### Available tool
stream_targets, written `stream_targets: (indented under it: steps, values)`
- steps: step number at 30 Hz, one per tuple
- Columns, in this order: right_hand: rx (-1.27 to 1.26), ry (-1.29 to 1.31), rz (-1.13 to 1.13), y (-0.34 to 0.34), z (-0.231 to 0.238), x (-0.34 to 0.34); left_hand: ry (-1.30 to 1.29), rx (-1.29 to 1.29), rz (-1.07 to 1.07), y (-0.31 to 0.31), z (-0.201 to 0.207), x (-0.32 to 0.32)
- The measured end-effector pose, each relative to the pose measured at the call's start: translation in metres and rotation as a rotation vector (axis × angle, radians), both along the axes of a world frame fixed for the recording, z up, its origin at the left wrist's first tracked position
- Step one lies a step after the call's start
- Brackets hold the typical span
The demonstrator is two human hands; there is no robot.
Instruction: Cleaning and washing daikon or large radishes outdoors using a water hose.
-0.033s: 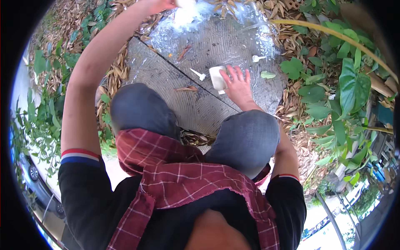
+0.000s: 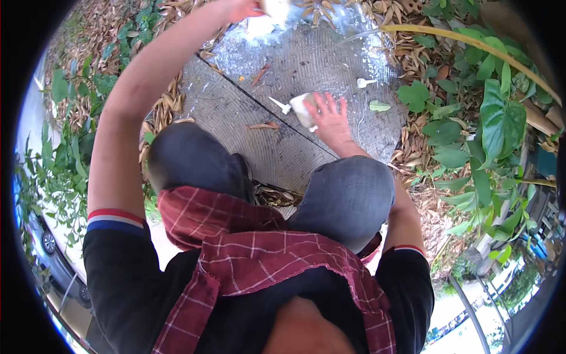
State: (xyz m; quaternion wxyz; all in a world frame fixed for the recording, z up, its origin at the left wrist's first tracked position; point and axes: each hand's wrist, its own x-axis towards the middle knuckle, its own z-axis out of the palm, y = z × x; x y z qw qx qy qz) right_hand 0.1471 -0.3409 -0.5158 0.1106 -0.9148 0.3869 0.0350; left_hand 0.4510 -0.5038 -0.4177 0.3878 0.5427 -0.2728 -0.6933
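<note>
My left hand (image 2: 243,9) is at the upper edge, its fingers partly cut off. They close on a pale, whitish object (image 2: 276,7), mostly out of view, above a patch of white foam or liquid (image 2: 259,30). Lower down, my right hand (image 2: 333,125) rests with outstretched fingers against the right side of a small white bottle (image 2: 302,110) lying on the ribbed slab. A white nozzle cap (image 2: 285,108) with a thin spout lies just left of that bottle. Farther right on the slab is a second white nozzle cap (image 2: 365,83).
The grey slab (image 2: 277,71) has white splashes at its far side and a dark seam running diagonally. Dry leaves (image 2: 168,97) surround it, with green plants (image 2: 451,127) at right. A yellow stalk (image 2: 454,39) arches overhead. My bent knees (image 2: 348,200) flank the near side.
My right hand and the white bottle have shifted slightly left, toward the nozzle cap. My left hand and the pale object have moved a little to the right. My left knee has moved slightly outward.
</note>
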Motion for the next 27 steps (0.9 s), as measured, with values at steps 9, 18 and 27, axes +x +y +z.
stream_targets:
  steps: [9, 18, 27]
  values:
    - [0.374, 0.194, 0.268, -0.086, -0.014, 0.027, 0.139, 0.131, 0.236, 0.050, -0.032, -0.062]
    - [0.104, 0.192, 0.384, -0.090, -0.007, 0.064, 0.311, 0.345, 0.444, 0.157, -0.077, -0.035]
    - [0.595, -1.240, -0.582, -0.169, -0.037, 0.015, 0.502, 0.245, 0.563, 0.114, -0.094, -0.087]
